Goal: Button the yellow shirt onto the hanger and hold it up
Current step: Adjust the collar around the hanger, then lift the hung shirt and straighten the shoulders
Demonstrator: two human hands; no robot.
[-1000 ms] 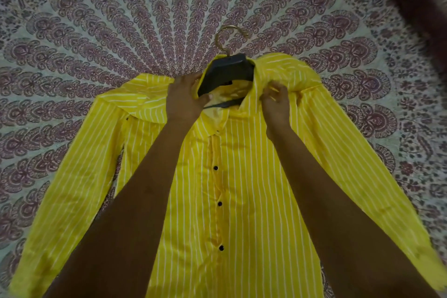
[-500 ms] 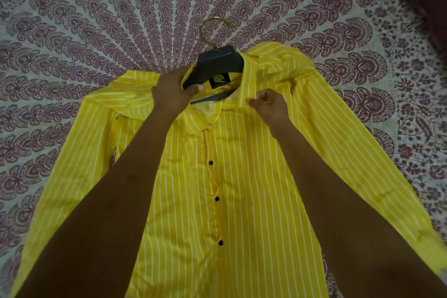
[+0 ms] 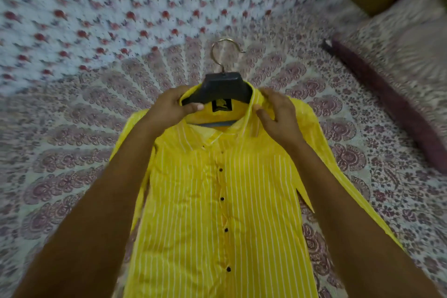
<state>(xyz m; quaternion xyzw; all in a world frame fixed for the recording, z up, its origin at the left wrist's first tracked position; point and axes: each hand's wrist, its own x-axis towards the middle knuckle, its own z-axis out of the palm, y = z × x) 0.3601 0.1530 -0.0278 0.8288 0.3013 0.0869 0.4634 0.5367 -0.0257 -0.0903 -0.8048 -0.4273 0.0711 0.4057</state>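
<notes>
The yellow shirt (image 3: 254,201) with thin white stripes and black buttons hangs down the middle of the view, its front closed along the placket. A black hanger (image 3: 225,87) with a metal hook (image 3: 223,54) sits inside the collar. My left hand (image 3: 169,109) grips the hanger's left shoulder together with the collar, thumb across the front. My right hand (image 3: 275,116) pinches the right side of the collar. The sleeves droop behind my forearms and are partly hidden.
A patterned maroon-and-white bedsheet (image 3: 84,152) lies under the shirt. A white cloth with red flowers (image 3: 108,7) covers the far part of the bed. A dark maroon strip (image 3: 399,113) and a pillow (image 3: 411,38) lie at the right.
The shirt on its hanger has come up off the bedsheet, and its sleeves have dropped inward from their spread position. My right hand has shifted up onto the collar. The view has tilted upward.
</notes>
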